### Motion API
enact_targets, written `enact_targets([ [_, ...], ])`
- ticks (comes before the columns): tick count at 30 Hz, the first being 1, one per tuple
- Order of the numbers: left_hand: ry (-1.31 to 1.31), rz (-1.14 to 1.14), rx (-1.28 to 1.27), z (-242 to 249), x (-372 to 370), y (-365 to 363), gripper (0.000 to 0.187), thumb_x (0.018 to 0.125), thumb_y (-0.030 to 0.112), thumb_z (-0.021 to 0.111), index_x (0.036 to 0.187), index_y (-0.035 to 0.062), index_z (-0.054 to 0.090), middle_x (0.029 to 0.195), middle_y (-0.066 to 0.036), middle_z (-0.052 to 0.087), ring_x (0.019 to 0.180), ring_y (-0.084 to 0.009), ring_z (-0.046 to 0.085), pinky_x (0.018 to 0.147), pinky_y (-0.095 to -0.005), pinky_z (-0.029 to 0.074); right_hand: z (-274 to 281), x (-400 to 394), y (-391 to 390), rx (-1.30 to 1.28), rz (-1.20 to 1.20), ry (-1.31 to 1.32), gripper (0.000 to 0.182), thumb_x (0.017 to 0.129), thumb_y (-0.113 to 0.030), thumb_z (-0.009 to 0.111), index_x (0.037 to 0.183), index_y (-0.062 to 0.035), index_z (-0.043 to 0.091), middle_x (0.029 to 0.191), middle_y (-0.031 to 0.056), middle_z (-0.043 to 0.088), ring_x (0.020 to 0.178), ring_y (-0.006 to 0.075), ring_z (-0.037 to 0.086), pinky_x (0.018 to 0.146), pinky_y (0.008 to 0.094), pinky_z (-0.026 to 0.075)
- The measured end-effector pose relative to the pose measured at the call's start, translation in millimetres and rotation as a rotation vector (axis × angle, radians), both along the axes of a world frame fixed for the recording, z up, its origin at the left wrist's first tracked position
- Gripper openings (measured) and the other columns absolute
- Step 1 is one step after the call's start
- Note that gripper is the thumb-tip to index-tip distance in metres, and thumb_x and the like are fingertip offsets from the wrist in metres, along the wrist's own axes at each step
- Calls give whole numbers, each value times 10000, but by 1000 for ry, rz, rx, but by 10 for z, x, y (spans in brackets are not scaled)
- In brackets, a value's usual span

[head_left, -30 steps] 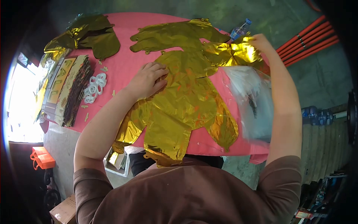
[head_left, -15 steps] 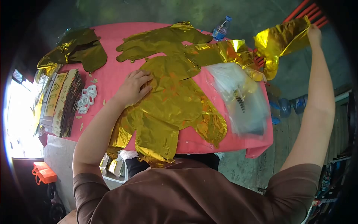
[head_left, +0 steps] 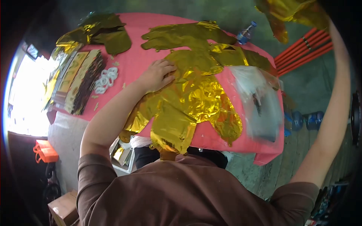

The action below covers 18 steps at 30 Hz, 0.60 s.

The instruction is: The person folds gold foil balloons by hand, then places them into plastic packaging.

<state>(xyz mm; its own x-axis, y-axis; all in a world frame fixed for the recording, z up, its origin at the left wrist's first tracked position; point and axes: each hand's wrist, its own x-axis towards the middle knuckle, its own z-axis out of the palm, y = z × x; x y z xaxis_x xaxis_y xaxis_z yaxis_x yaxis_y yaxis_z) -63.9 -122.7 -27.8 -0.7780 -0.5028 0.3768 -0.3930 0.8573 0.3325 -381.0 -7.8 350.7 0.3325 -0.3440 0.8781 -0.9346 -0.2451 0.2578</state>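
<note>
My left hand (head_left: 157, 76) lies flat with fingers stretched out on a large, uninflated gold foil balloon (head_left: 186, 90) spread over the table. Its lower lobes hang over the front edge, against my lap. At the upper right, my right arm is raised and stretched out. A loose gold foil balloon (head_left: 292, 13) hangs from my right hand (head_left: 332, 24), whose fingers are lost in the dark frame edge. More flat gold foil pieces (head_left: 177, 34) lie at the back of the table, and another gold foil pile (head_left: 117, 42) is at the back left.
A pink-covered table (head_left: 132, 22) carries a stack of printed packets (head_left: 81, 81), white rings (head_left: 106, 80), clear plastic bags (head_left: 260, 109) and a water bottle (head_left: 246, 34). Beyond its right side are red poles (head_left: 305, 49) and blue jugs (head_left: 313, 120). An orange bag (head_left: 46, 150) sits lower left.
My right hand has lifted the foil balloon up and away from the table's right side, partly out of view. My left hand stays on the spread foil. The camera view has shifted.
</note>
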Motion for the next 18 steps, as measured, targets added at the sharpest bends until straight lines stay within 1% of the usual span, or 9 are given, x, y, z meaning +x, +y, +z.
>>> enact_targets([
  [2, 14, 1, -9, -23, 1, -18, 348, 830, 266, 556, 1109, 58, 564, 1143, -98, 530, 1107, -281, 452, 955, -390, 351, -636, 377, 137, 149, 47, 72, 205, 921, -79, 478, 1086, -19, 583, 977, 52, 592, 899, 139, 556, 844, 264, 440],
  [3, 21, -3, -21, -40, 1, -26, 348, 832, 273, 556, 1107, 60, 565, 1142, -95, 531, 1106, -279, 454, 957, -390, 350, -934, 441, 148, 251, 196, 124, 212, 865, 18, 526, 1065, -23, 581, 921, 54, 595, 884, 153, 568, 809, 271, 456],
  [4, 27, -9, -31, -50, 0, -29, 349, 834, 279, 556, 1106, 62, 567, 1142, -91, 533, 1105, -277, 455, 958, -390, 349, -1174, 578, 248, 321, 170, 253, 234, 793, 75, 570, 1010, -13, 576, 893, 87, 593, 841, 193, 589, 737, 281, 471],
  [5, 28, 0, -28, -53, -2, -36, 349, 834, 279, 556, 1106, 62, 567, 1142, -91, 533, 1105, -277, 455, 958, -390, 349, -1395, 708, 304, 393, 197, 317, 252, 714, 83, 591, 948, -6, 570, 840, 110, 572, 773, 235, 585, 662, 306, 469],
  [6, 28, 1, -36, -60, -3, -39, 348, 835, 284, 556, 1105, 64, 571, 1142, -89, 535, 1105, -275, 456, 958, -389, 349, -1623, 746, 316, 461, 267, 327, 286, 650, 81, 587, 923, -2, 569, 798, 106, 555, 711, 247, 562, 605, 316, 454],
  [9, -1, 10, -26, -51, 1, -12, 343, 843, 268, 546, 1118, 65, 568, 1164, -85, 524, 1108, -277, 456, 952, -390, 350, -2298, 887, 434, 572, 333, 265, 318, 603, 59, 580, 914, -3, 564, 753, 103, 536, 677, 254, 549, 581, 343, 445],
  [11, -26, 23, -13, -37, -4, -16, 339, 848, 248, 537, 1133, 65, 561, 1186, -84, 512, 1112, -281, 455, 946, -392, 351, -2560, 966, 510, 595, 349, 287, 322, 597, 51, 581, 915, 0, 560, 745, 104, 531, 673, 260, 547, 581, 350, 445],
  [13, 2, 3, 4, -47, 1, -21, 336, 851, 257, 536, 1125, 67, 569, 1179, -85, 517, 1113, -281, 454, 948, -394, 350, -2713, 1026, 560, 707, 380, 225, 336, 584, 47, 580, 916, 1, 554, 737, 108, 523, 673, 275, 542, 586, 360, 447],
  [18, 17, 0, -19, -66, 4, -33, 315, 845, 236, 540, 1110, 71, 576, 1173, -89, 520, 1106, -287, 457, 946, -400, 352, -2630, 1093, 593, 646, 429, 75, 340, 579, 48, 586, 914, 5, 547, 724, 111, 530, 633, 282, 537, 563, 364, 436],
])
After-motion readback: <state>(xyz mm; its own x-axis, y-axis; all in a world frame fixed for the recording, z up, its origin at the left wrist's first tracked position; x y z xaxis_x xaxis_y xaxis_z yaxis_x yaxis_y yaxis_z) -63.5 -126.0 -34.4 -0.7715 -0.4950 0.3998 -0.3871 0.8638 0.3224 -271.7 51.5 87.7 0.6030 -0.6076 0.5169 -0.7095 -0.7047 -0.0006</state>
